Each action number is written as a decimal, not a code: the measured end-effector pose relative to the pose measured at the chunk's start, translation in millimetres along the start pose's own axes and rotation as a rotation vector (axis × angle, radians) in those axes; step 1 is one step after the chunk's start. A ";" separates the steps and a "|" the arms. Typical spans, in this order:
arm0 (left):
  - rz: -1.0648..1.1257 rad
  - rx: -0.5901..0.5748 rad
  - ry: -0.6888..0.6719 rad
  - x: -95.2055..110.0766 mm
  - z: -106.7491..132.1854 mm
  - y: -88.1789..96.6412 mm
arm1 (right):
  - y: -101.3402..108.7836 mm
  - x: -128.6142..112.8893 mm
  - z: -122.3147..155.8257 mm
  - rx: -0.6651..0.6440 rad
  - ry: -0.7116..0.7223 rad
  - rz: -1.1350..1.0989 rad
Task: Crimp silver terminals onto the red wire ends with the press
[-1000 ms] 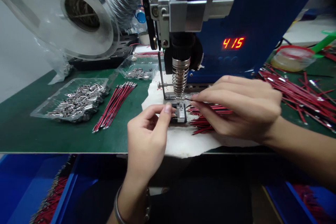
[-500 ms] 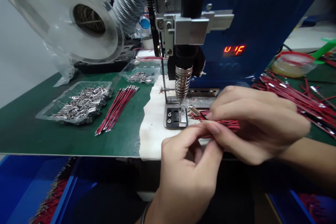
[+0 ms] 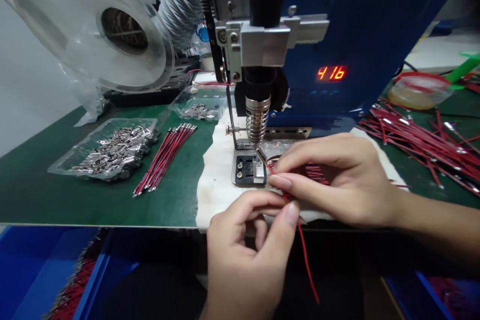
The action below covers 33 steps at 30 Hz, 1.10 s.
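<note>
My left hand (image 3: 249,255) is closed in a pinch on a thin red wire (image 3: 305,255) that hangs down past the table's front edge. My right hand (image 3: 337,177) pinches the same red wire higher up, just right of the small metal fixture (image 3: 248,170) under the machine's spring-tipped head (image 3: 257,120). The wire's metal-tipped end (image 3: 261,155) points up toward the fixture. A bunch of red wires (image 3: 317,170) lies under my right hand on the white cloth (image 3: 215,180).
A blue machine (image 3: 356,25) shows red digits 416 (image 3: 330,73). On the green mat lie a bag of metal terminals (image 3: 108,147), a bundle of red-black wires (image 3: 165,157) and a pile of red wires (image 3: 420,140). A clear reel (image 3: 93,25) stands at left. Blue bins (image 3: 41,270) sit below.
My left hand left the fixture and came to the front edge, pinching one red wire. The wire now hangs below the table. The counter went from 415 to 416.
</note>
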<state>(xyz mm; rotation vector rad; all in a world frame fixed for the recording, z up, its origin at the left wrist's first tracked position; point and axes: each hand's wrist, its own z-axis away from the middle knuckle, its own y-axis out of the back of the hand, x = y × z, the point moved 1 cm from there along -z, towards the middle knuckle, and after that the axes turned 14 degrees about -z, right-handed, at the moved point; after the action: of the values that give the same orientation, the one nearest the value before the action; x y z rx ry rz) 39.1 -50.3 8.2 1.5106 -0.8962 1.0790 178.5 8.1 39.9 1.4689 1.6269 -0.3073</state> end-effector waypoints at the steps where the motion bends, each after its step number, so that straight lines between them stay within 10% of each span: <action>1: -0.012 0.002 -0.002 -0.9 0.1 1.5 | -0.4 0.3 -0.3 -0.013 -0.009 -0.010; 12: -0.221 0.136 -0.154 -3.2 1.6 12.2 | -2.2 3.1 -0.4 -0.037 -0.015 -0.011; 19: -0.500 0.302 -0.218 -12.0 -7.4 42.8 | 22.3 13.6 -3.5 -0.333 0.328 0.424; 33: -1.349 0.252 -0.216 7.3 -92.5 104.9 | 56.9 30.7 -9.6 -0.536 -0.009 0.593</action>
<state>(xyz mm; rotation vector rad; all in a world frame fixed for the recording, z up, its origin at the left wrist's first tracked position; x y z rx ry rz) -72.9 20.1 54.1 1.9270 0.2472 0.0137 228.2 50.4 43.8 1.4316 1.0745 0.4244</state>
